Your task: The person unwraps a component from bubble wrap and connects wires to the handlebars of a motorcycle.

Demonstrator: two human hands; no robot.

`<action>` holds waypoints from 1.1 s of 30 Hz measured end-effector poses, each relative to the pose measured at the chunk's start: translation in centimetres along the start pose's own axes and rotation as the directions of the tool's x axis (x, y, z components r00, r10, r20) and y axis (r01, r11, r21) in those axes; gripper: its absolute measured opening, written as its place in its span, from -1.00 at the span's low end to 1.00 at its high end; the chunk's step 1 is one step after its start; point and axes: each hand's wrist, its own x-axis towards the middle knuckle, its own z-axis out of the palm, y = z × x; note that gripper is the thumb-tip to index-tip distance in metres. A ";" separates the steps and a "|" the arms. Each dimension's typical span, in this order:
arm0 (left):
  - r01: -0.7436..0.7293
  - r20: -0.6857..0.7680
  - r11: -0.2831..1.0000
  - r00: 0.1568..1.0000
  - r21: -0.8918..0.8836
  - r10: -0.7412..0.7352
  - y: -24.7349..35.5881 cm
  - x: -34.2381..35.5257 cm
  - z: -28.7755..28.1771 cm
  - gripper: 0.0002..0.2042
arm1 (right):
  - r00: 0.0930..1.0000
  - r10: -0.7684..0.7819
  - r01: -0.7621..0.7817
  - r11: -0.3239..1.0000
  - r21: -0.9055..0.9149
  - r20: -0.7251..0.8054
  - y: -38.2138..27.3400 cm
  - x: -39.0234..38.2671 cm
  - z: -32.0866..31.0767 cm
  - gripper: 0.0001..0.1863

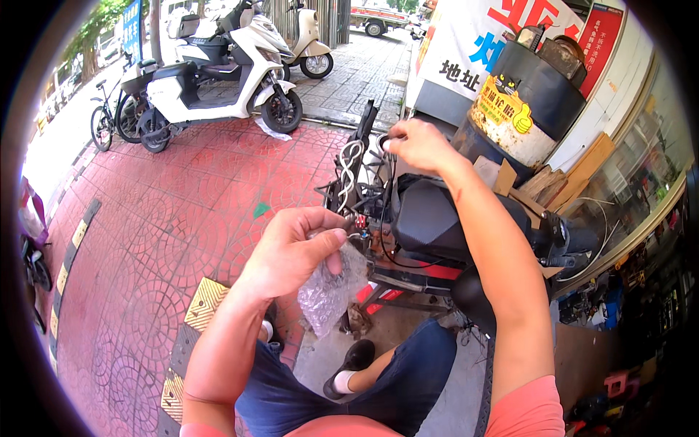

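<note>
My left hand (298, 244) is closed in a pinch, and a crumpled clear bubble-wrap bag (331, 291) hangs from its fingers. Ahead of it stands a partly stripped scooter with a black seat (437, 215) and bare frame parts and cables. Farther forward, my right hand (422, 146) is closed at the fingertips beside a dark cable at the scooter's front. What it pinches is too small to make out, though a whitish bit shows at the fingertips. A looped pale cable (351, 164) lies over the front parts, between my hands.
White scooters (211, 98) and a bicycle (104, 120) stand at the far left on red paving. At right are stacked dark drums (528, 95), wooden boards (586, 167) and a glass front. A yellow-and-black ramp strip (207, 302) lies by my left leg.
</note>
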 end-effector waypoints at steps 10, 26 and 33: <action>-0.110 -0.089 0.991 0.991 -0.076 0.103 -3.2 9.0 0.7 -0.84 | 0.947 -0.253 0.084 0.791 0.606 0.198 0.6 0.3 1.9 -0.79; -0.143 -0.325 0.960 0.920 0.240 0.219 -4.2 9.4 1.7 -0.86 | 0.711 -0.639 0.637 0.762 0.117 0.294 -2.2 0.8 -1.2 -0.76; -0.205 -0.324 0.942 0.901 0.264 0.287 -4.8 10.1 1.9 -0.83 | 0.724 -0.677 0.537 0.674 0.508 0.132 -0.2 0.0 1.6 -0.71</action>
